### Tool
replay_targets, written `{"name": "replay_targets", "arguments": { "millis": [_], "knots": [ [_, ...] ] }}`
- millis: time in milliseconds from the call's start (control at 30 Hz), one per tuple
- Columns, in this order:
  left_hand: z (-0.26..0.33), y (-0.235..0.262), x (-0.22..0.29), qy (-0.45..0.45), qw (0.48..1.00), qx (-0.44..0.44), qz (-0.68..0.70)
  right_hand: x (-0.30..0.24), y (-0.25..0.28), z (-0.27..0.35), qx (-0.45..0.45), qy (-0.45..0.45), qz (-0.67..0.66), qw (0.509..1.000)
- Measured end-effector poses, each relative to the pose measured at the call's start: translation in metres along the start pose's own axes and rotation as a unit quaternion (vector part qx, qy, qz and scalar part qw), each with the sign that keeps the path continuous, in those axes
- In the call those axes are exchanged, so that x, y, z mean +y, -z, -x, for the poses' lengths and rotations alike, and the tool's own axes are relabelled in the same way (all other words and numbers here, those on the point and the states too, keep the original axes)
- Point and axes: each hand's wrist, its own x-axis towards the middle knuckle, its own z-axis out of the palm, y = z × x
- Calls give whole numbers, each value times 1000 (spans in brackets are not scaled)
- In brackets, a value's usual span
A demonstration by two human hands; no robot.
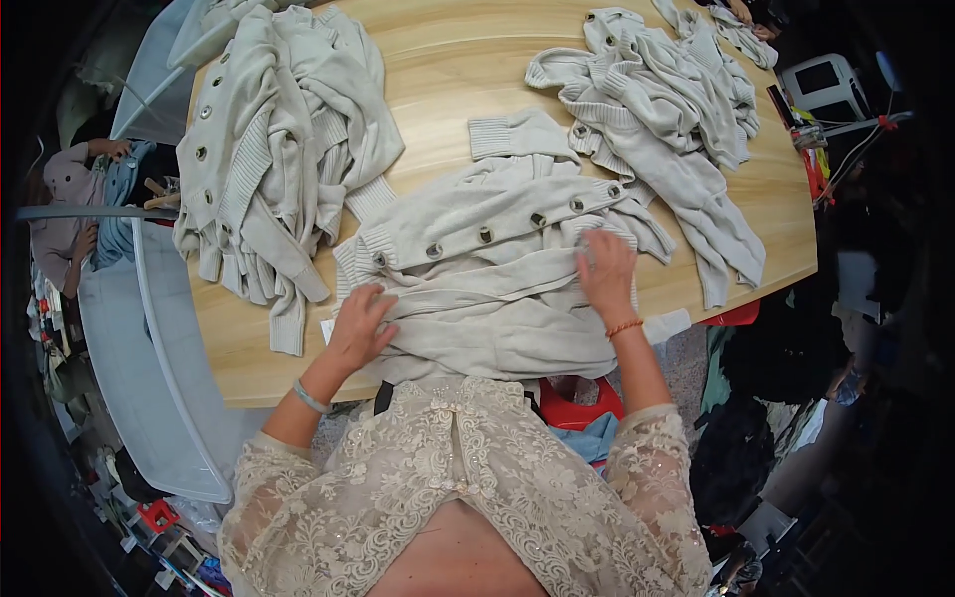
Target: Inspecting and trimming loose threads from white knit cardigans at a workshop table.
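Lying at the bench's (448, 60) near edge: one beige buttoned cardigan (497, 269), mid-smoothing. Left hand (360, 323) and right hand (605, 269) pressed flat on it, fingers spread. Heaped cardigans (279, 149) lay at the left edge, another pile (667, 99) at the far right corner. Folding seemingly required next.

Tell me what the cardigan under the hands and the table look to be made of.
Cardigan: soft knitted yarn, probably wool or a blend; matte cream, ribbed cuffs, dark round buttons with a slight shine. Table: wood or wood-look laminate; pale, smooth, with long grain lines. Which of the two, the picture leaves open.
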Motion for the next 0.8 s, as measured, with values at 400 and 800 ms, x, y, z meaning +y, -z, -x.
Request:
{"name": "replay_targets", "arguments": {
  "millis": [400,800],
  "knots": [
    [11,-7,-21,-17,996,-37,-76,-72,-35,24,-47,133,-123,982],
    [23,-5,-45,190,892,31,409,-72,68,19,-225,6,-240,944]
  ]
}}
